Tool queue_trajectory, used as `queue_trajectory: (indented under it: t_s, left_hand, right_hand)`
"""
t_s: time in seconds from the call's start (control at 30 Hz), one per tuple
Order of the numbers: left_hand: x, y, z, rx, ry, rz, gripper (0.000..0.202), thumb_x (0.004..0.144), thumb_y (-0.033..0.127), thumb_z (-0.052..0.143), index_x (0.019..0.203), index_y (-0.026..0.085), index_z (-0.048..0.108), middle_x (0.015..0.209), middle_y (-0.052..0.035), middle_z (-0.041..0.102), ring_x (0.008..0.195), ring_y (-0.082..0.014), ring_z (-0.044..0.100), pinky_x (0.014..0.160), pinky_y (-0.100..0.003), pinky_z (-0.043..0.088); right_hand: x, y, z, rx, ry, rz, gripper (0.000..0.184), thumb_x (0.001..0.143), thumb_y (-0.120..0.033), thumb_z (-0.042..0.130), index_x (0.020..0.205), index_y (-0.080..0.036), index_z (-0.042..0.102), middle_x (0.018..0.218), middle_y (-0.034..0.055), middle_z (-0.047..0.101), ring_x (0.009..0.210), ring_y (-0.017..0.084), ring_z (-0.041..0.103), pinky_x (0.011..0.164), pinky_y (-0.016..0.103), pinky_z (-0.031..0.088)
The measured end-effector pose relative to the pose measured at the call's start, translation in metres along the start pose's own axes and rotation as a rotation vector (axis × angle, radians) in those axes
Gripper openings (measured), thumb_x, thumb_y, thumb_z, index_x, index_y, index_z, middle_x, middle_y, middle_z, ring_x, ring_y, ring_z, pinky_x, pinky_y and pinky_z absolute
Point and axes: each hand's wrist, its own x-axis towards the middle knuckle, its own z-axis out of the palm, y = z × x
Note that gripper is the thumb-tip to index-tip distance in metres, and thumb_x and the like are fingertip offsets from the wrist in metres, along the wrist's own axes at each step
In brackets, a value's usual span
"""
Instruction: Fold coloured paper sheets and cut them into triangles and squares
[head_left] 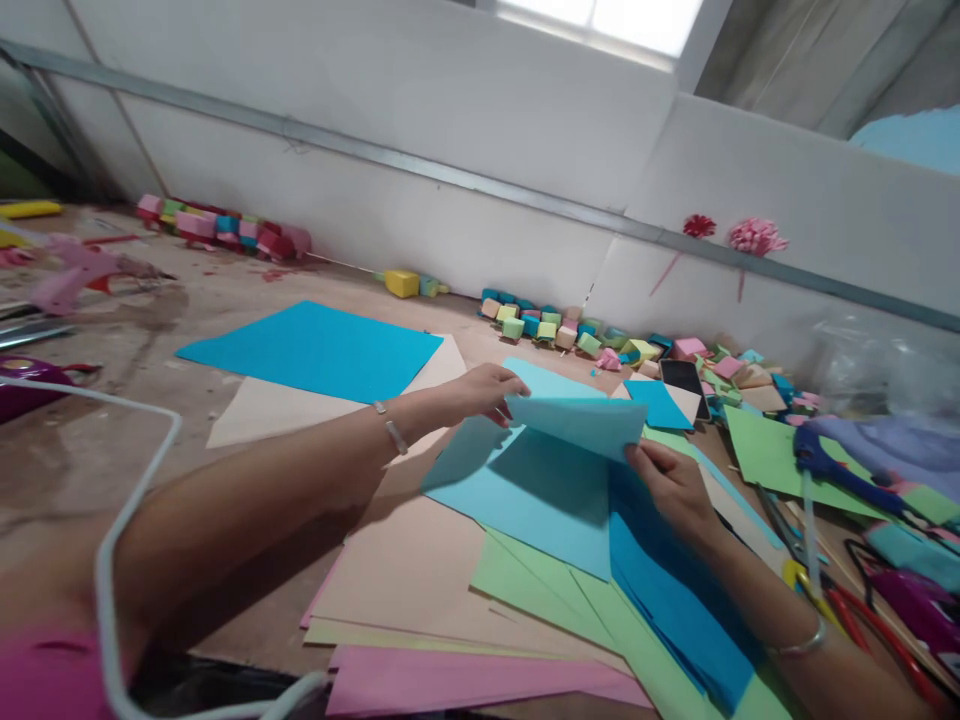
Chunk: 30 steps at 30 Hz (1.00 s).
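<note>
A light blue sheet of paper (577, 425) is lifted and bent over between my two hands. My left hand (487, 393) grips its left edge with fingers and thumb. At the right end, my right hand (671, 490) pinches the sheet near its corner. Beneath it lies a flat light blue area of paper (551, 500); whether this is the same sheet or another one I cannot tell. Peach sheets (405, 560), green sheets (540, 590), pink sheets (480, 685) and dark blue sheets (675, 600) are spread in overlapping layers below.
A bright blue sheet (315, 350) lies at the left. Several small coloured paper boxes (540, 320) line the wall. At the right are a phone (684, 385), a blue glue gun (840, 465) and scissors (817, 590). A pink glue gun (75, 275) rests far left. A white cable (139, 500) crosses the left front.
</note>
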Motion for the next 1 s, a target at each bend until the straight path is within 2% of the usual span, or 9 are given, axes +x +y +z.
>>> queue_trajectory:
  t_s: [0.17, 0.23, 0.3, 0.43, 0.53, 0.67, 0.8, 0.9, 1.0]
  left_hand:
    - [-0.032, 0.013, -0.005, 0.075, 0.004, 0.289, 0.033, 0.07, 0.013, 0.062, 0.102, 0.017, 0.068, 0.103, -0.0082, 0.069, 0.087, -0.0185, 0.066, 0.061, -0.026, 0.055]
    - [-0.039, 0.018, 0.0, 0.127, 0.038, 0.403, 0.032, 0.07, 0.017, 0.067, 0.102, 0.017, 0.068, 0.103, -0.0077, 0.07, 0.079, -0.0161, 0.066, 0.054, -0.023, 0.052]
    - [-0.044, 0.025, 0.007, 0.119, 0.097, 0.417, 0.025, 0.071, 0.024, 0.07, 0.095, 0.015, 0.069, 0.091, -0.0072, 0.071, 0.064, -0.0134, 0.065, 0.044, -0.02, 0.048]
    - [-0.045, 0.035, 0.02, -0.009, 0.194, 0.45, 0.02, 0.076, 0.031, 0.069, 0.083, 0.012, 0.068, 0.061, -0.0023, 0.064, 0.053, -0.0124, 0.063, 0.042, -0.02, 0.048]
    - [-0.044, 0.035, 0.023, -0.032, 0.242, 0.519, 0.021, 0.075, 0.033, 0.071, 0.079, 0.012, 0.069, 0.066, -0.0034, 0.067, 0.061, -0.015, 0.067, 0.053, -0.024, 0.056]
    - [-0.044, 0.026, 0.022, 0.033, 0.265, 0.632, 0.022, 0.076, 0.035, 0.071, 0.079, 0.014, 0.069, 0.075, -0.0043, 0.07, 0.069, -0.0165, 0.069, 0.067, -0.03, 0.06]
    - [-0.055, 0.023, 0.024, 0.406, 0.327, 0.751, 0.02, 0.086, 0.035, 0.062, 0.09, 0.018, 0.071, 0.089, -0.0068, 0.073, 0.081, -0.0192, 0.068, 0.073, -0.033, 0.057]
    - [-0.071, 0.03, 0.037, 0.919, 0.47, 0.983, 0.027, 0.083, 0.041, 0.067, 0.104, 0.024, 0.07, 0.114, -0.0077, 0.069, 0.102, -0.026, 0.062, 0.09, -0.043, 0.046]
    - [-0.083, 0.036, 0.061, 1.179, 0.428, 1.211, 0.037, 0.082, 0.05, 0.067, 0.111, 0.027, 0.065, 0.111, -0.0049, 0.07, 0.102, -0.0248, 0.059, 0.091, -0.041, 0.04]
  right_hand:
    - [0.002, -0.008, -0.009, 0.163, 0.095, 0.116, 0.042, 0.086, -0.051, 0.058, 0.061, -0.018, 0.052, 0.059, -0.0021, 0.043, 0.057, 0.012, 0.038, 0.05, 0.025, 0.03]
    - [0.002, -0.01, -0.011, 0.189, 0.11, 0.105, 0.043, 0.086, -0.051, 0.058, 0.059, -0.019, 0.049, 0.057, -0.0031, 0.038, 0.056, 0.011, 0.033, 0.049, 0.025, 0.027]
    - [0.002, -0.012, -0.012, 0.191, 0.106, 0.087, 0.043, 0.086, -0.05, 0.059, 0.058, -0.019, 0.049, 0.056, -0.0033, 0.037, 0.055, 0.01, 0.032, 0.048, 0.025, 0.027]
    - [0.001, -0.014, -0.012, 0.174, 0.073, 0.037, 0.036, 0.085, -0.048, 0.062, 0.066, -0.018, 0.064, 0.063, 0.0004, 0.056, 0.06, 0.014, 0.048, 0.051, 0.025, 0.039]
    - [0.001, -0.017, -0.012, 0.179, 0.142, -0.034, 0.025, 0.083, -0.043, 0.065, 0.083, -0.02, 0.073, 0.08, 0.0033, 0.07, 0.072, 0.019, 0.062, 0.062, 0.03, 0.051]
    - [-0.001, -0.03, -0.015, 0.127, 0.308, -0.245, 0.012, 0.082, -0.03, 0.069, 0.091, -0.023, 0.074, 0.09, 0.0036, 0.074, 0.084, 0.021, 0.068, 0.076, 0.035, 0.055]
    - [-0.006, -0.046, -0.018, 0.017, 0.231, -0.463, 0.019, 0.086, -0.018, 0.062, 0.1, -0.027, 0.072, 0.095, 0.0037, 0.074, 0.094, 0.021, 0.068, 0.084, 0.036, 0.054]
    - [-0.01, -0.053, -0.017, -0.049, 0.193, -0.498, 0.023, 0.089, -0.017, 0.059, 0.105, -0.027, 0.071, 0.097, 0.0046, 0.073, 0.095, 0.021, 0.067, 0.086, 0.038, 0.053]
    - [-0.013, -0.058, -0.013, -0.115, 0.174, -0.56, 0.023, 0.09, -0.018, 0.056, 0.106, -0.027, 0.071, 0.1, 0.0051, 0.073, 0.096, 0.021, 0.067, 0.086, 0.038, 0.052]
